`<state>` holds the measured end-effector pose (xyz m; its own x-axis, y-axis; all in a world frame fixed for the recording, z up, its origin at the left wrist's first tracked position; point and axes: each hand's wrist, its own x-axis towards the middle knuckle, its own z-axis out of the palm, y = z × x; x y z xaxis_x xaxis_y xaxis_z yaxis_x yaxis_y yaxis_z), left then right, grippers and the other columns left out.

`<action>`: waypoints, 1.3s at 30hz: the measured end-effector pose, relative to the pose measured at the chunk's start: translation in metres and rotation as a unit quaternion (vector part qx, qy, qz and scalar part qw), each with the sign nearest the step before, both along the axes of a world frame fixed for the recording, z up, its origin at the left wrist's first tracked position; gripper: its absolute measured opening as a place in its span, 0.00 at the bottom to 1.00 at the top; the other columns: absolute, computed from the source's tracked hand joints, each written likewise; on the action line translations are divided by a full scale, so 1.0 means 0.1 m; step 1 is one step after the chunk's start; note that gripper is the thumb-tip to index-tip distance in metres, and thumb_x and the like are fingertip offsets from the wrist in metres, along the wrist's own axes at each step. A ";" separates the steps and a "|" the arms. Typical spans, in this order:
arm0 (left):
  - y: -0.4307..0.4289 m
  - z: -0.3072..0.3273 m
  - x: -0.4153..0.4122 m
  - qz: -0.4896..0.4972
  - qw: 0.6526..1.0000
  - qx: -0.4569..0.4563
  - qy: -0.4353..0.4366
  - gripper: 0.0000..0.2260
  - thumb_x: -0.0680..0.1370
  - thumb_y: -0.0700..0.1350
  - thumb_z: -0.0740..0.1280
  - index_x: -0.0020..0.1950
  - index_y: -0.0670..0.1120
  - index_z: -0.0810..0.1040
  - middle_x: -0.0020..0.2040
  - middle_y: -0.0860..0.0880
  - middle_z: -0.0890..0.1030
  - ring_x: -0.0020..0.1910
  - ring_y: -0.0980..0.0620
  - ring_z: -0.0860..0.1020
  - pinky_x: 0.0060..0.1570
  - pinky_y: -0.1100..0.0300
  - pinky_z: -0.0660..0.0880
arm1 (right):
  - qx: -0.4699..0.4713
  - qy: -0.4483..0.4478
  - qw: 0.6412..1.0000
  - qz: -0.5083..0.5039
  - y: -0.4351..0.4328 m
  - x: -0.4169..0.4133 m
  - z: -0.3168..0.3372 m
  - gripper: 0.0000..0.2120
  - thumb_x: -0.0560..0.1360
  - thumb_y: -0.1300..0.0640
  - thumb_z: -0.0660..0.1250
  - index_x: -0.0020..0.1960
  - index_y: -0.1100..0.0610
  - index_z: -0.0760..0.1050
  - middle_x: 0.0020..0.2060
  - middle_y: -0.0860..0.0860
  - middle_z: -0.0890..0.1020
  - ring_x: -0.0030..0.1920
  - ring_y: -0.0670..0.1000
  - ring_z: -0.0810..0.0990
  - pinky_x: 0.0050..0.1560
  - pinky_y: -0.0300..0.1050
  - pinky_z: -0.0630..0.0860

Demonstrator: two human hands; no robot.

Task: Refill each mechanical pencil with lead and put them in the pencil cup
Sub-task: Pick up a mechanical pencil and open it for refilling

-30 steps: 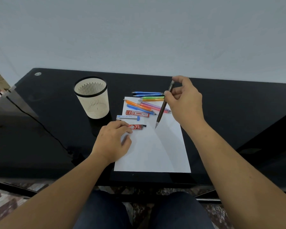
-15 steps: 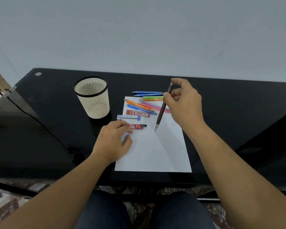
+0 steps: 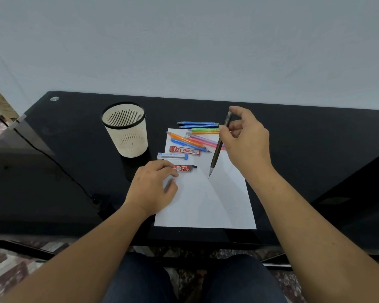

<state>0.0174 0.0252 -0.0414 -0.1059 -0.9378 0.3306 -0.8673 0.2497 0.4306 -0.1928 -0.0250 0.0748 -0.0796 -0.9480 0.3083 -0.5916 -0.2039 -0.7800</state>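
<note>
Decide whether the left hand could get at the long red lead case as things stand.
Probably yes. The left hand rests at the edge of the paper, the long red lead case lies just beyond, uncovered; only the blue-capped lead case lies flat between.

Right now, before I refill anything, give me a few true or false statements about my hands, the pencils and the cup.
The right hand holds a brown mechanical pencil, tip down. True.
The pencil cup already holds pencils. False: the pencil cup shows none inside.
The left hand grips the blue-capped lead case. False: that case lies free; the left hand's fingers touch the red lead case marked 7.
The coloured pencils lie at the white paper's far end. True.
</note>
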 end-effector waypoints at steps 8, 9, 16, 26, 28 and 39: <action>0.01 0.01 -0.01 0.001 1.000 0.002 0.000 0.09 0.74 0.48 0.69 0.53 0.52 0.82 0.56 0.55 0.78 0.58 0.55 0.74 0.58 0.53 0.72 | -0.002 -0.005 1.000 0.002 0.02 0.01 -0.03 0.19 0.76 0.55 0.67 0.66 0.50 0.69 0.37 0.38 0.74 0.38 0.39 0.77 0.29 0.22 0.70; 0.01 0.02 -0.01 0.000 1.000 0.004 -0.002 0.09 0.74 0.48 0.69 0.53 0.52 0.82 0.56 0.55 0.78 0.58 0.55 0.74 0.58 0.53 0.72 | -0.004 -0.006 1.000 0.004 0.02 0.02 -0.03 0.19 0.76 0.55 0.67 0.66 0.50 0.69 0.37 0.37 0.73 0.37 0.38 0.77 0.29 0.22 0.70; 0.00 0.01 0.00 0.001 1.000 0.005 -0.004 0.09 0.74 0.48 0.69 0.53 0.52 0.82 0.56 0.56 0.78 0.58 0.55 0.74 0.58 0.54 0.71 | -0.010 -0.006 1.000 0.011 0.04 0.02 -0.03 0.19 0.76 0.55 0.67 0.66 0.50 0.68 0.38 0.38 0.73 0.40 0.39 0.77 0.30 0.22 0.70; 0.01 0.01 0.00 -0.002 0.999 -0.019 -0.033 0.14 0.74 0.53 0.64 0.56 0.51 0.81 0.57 0.54 0.79 0.60 0.53 0.75 0.60 0.53 0.69 | -0.021 -0.013 0.999 0.020 0.10 -0.02 -0.03 0.21 0.76 0.55 0.68 0.67 0.50 0.68 0.40 0.36 0.73 0.39 0.37 0.77 0.33 0.20 0.69; 0.02 0.02 -0.01 -0.003 0.998 -0.031 -0.048 0.15 0.74 0.54 0.63 0.57 0.52 0.80 0.56 0.55 0.80 0.60 0.54 0.75 0.60 0.54 0.67 | -0.018 -0.016 1.000 0.019 0.08 -0.03 -0.04 0.21 0.76 0.56 0.68 0.67 0.50 0.68 0.38 0.35 0.72 0.39 0.37 0.77 0.33 0.20 0.69; 0.03 0.06 0.08 -0.042 0.996 -0.048 -0.064 0.15 0.74 0.55 0.61 0.55 0.51 0.80 0.54 0.56 0.81 0.56 0.55 0.76 0.58 0.55 0.69 | -0.022 -0.054 0.998 0.008 0.02 -0.08 -0.05 0.21 0.75 0.56 0.68 0.66 0.48 0.67 0.41 0.40 0.77 0.43 0.40 0.80 0.36 0.26 0.75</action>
